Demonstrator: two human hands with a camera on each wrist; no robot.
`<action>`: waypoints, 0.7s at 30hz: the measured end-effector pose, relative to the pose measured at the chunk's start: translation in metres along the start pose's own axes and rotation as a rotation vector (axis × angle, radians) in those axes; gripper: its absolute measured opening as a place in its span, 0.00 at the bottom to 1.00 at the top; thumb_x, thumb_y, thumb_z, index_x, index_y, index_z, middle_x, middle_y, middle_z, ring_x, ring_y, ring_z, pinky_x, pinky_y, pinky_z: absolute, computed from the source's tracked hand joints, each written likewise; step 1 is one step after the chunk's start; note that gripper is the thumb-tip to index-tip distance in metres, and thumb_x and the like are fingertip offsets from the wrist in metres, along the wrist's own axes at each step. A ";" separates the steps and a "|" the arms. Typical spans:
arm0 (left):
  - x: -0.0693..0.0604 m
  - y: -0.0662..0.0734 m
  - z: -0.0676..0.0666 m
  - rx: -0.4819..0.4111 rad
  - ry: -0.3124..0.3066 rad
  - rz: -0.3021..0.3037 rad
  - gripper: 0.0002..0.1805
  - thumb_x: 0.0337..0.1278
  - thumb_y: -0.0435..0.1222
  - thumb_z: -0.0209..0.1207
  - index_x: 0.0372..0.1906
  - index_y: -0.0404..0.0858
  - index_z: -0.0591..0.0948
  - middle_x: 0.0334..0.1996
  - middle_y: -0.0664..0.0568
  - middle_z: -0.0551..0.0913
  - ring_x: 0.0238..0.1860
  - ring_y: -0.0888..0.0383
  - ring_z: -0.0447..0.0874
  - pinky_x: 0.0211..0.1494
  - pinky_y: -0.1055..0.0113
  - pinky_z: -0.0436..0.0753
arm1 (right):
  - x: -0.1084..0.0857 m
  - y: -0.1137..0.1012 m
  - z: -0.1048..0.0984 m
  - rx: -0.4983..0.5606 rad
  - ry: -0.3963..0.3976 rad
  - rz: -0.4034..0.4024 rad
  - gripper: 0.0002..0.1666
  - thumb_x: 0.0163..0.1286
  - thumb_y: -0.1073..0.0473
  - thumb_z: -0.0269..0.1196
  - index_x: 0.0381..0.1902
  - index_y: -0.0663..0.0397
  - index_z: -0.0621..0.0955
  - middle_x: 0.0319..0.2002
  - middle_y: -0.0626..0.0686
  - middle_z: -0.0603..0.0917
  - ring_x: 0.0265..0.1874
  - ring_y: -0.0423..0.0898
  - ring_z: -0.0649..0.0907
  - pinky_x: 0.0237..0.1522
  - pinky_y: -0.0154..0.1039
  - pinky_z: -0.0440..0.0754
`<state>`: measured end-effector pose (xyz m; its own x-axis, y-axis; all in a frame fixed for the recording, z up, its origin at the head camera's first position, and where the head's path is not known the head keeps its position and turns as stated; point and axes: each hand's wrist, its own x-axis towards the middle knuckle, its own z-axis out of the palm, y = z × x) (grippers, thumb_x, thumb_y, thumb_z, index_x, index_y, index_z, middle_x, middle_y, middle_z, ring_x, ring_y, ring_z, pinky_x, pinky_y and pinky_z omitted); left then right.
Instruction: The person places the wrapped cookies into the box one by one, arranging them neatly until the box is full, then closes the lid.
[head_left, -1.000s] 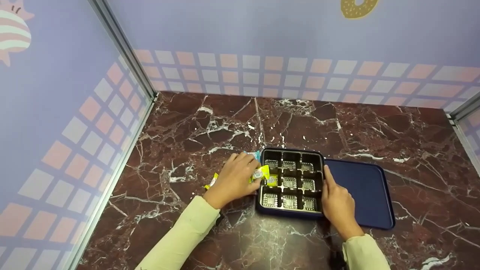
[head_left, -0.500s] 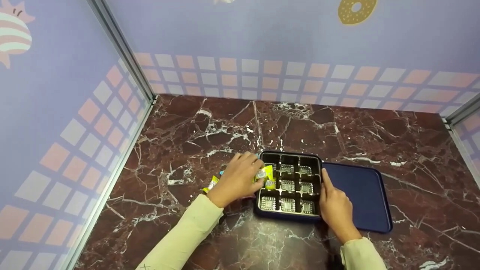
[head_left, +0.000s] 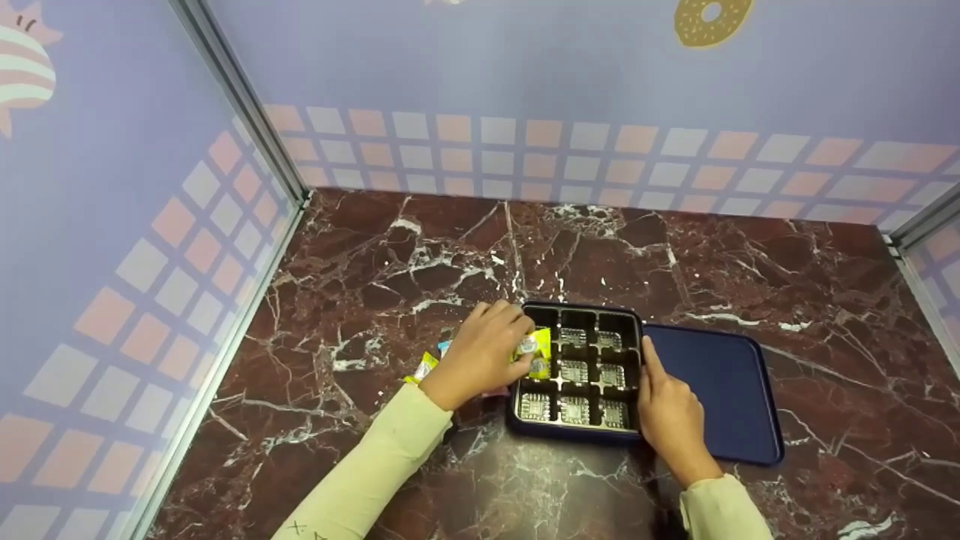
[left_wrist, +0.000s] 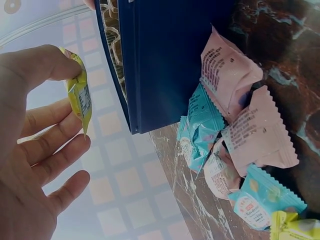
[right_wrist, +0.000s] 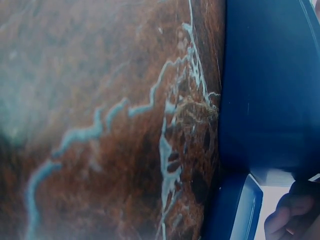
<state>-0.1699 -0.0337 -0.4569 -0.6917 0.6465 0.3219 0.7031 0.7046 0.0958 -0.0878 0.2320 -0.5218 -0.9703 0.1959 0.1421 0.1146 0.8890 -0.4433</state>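
Observation:
My left hand [head_left: 480,352] pinches a yellow-wrapped candy [left_wrist: 82,97] between thumb and forefinger, its other fingers spread loosely. It is over the left side of a dark blue box [head_left: 574,435], whose black insert is split into square compartments. A second yellow candy [head_left: 538,367] sits in the middle-left compartment. My right hand [head_left: 673,416] holds the box's right side, its forefinger straight along the rim; its thumb is hidden. Under and beside the left hand lie pink candies [left_wrist: 260,135], teal candies [left_wrist: 265,200] and a yellow candy [head_left: 424,367], partly covered in the head view.
A flat dark blue lid [head_left: 720,397] lies right of the box, partly beneath the right hand. The marbled table [head_left: 420,262] meets a patterned back wall [head_left: 480,157] and a left side panel [head_left: 150,300]. White marks dot the tabletop behind the box.
My left hand has moved slightly to the right, bringing the pinched candy over the box's left compartments. The right hand has stayed at the box's side.

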 end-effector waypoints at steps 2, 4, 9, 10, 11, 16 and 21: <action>0.001 0.000 0.000 0.000 0.004 0.002 0.11 0.50 0.44 0.62 0.38 0.45 0.79 0.35 0.58 0.78 0.38 0.58 0.72 0.42 0.65 0.71 | 0.000 0.000 0.000 0.001 -0.002 0.002 0.28 0.77 0.54 0.45 0.73 0.44 0.63 0.29 0.70 0.83 0.29 0.70 0.82 0.26 0.64 0.75; 0.003 0.001 0.000 0.001 0.002 0.003 0.11 0.51 0.44 0.62 0.39 0.45 0.79 0.36 0.58 0.79 0.38 0.59 0.72 0.42 0.66 0.71 | 0.000 0.000 0.000 0.001 -0.003 0.002 0.28 0.77 0.54 0.45 0.73 0.44 0.63 0.29 0.70 0.83 0.29 0.70 0.82 0.26 0.64 0.75; 0.005 0.001 0.001 0.001 -0.002 0.001 0.11 0.52 0.44 0.62 0.39 0.45 0.79 0.37 0.57 0.79 0.39 0.59 0.72 0.43 0.66 0.71 | 0.001 0.001 0.000 0.004 -0.002 0.002 0.28 0.77 0.54 0.45 0.73 0.43 0.63 0.29 0.70 0.83 0.28 0.70 0.82 0.26 0.64 0.75; 0.006 0.001 0.001 0.002 -0.002 0.000 0.11 0.52 0.44 0.62 0.39 0.45 0.79 0.37 0.57 0.79 0.39 0.59 0.72 0.43 0.66 0.71 | 0.001 0.001 0.000 0.004 -0.004 0.003 0.28 0.77 0.54 0.45 0.73 0.43 0.63 0.29 0.70 0.83 0.28 0.70 0.82 0.26 0.64 0.75; 0.006 0.001 0.001 0.002 0.000 0.001 0.11 0.52 0.44 0.62 0.39 0.45 0.79 0.37 0.57 0.79 0.39 0.59 0.72 0.44 0.66 0.71 | 0.001 0.001 0.001 0.004 -0.005 0.004 0.28 0.77 0.54 0.45 0.73 0.43 0.63 0.29 0.70 0.83 0.28 0.70 0.82 0.27 0.64 0.75; 0.009 0.002 0.003 0.015 0.004 0.000 0.11 0.51 0.44 0.63 0.39 0.45 0.78 0.37 0.57 0.79 0.40 0.58 0.72 0.44 0.65 0.72 | 0.001 0.001 0.000 0.003 -0.005 0.005 0.28 0.77 0.54 0.45 0.73 0.43 0.63 0.30 0.70 0.83 0.28 0.70 0.82 0.26 0.64 0.76; 0.011 0.003 0.005 0.049 0.010 0.005 0.12 0.50 0.43 0.63 0.39 0.45 0.78 0.37 0.57 0.79 0.40 0.58 0.74 0.44 0.65 0.72 | 0.001 0.001 0.001 0.002 0.000 0.001 0.28 0.77 0.54 0.45 0.73 0.43 0.63 0.28 0.69 0.83 0.27 0.69 0.82 0.25 0.63 0.76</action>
<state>-0.1767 -0.0229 -0.4579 -0.6864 0.6472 0.3316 0.6974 0.7150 0.0482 -0.0886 0.2327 -0.5232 -0.9702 0.1969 0.1413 0.1154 0.8879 -0.4453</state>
